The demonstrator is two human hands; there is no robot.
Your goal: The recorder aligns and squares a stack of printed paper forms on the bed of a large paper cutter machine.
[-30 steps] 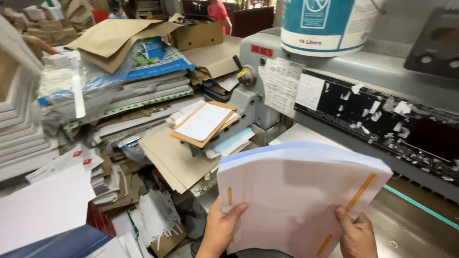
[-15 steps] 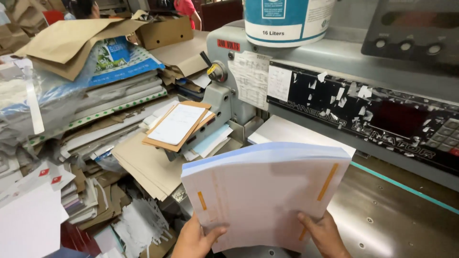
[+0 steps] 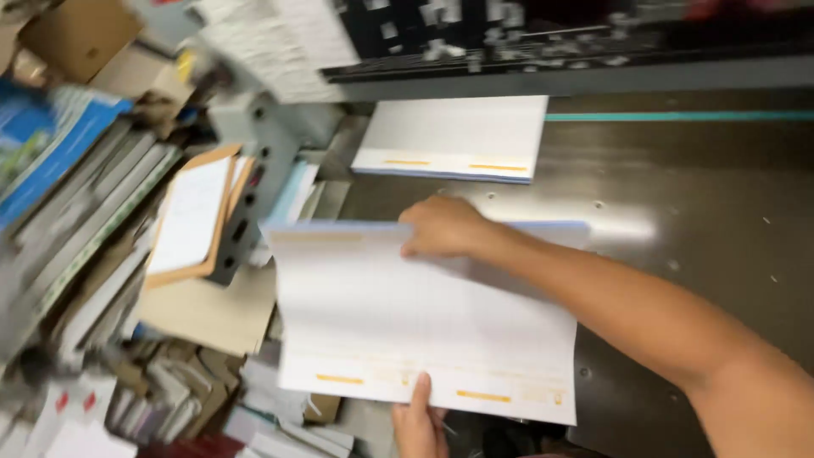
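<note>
White paper stack with orange bars along its near edge: lies flat on the dark steel machine table, at its left edge. Our left hand pinches the near edge, thumb on top; our right hand presses closed on the far edge. Second white stack, blue-edged with orange bars: against the machine's back. Clipboard with white sheet and piled cardboard and printed sheets: left of us.

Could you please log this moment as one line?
left hand: grips paper stack near edge | right hand: presses far edge | second stack: behind
</note>
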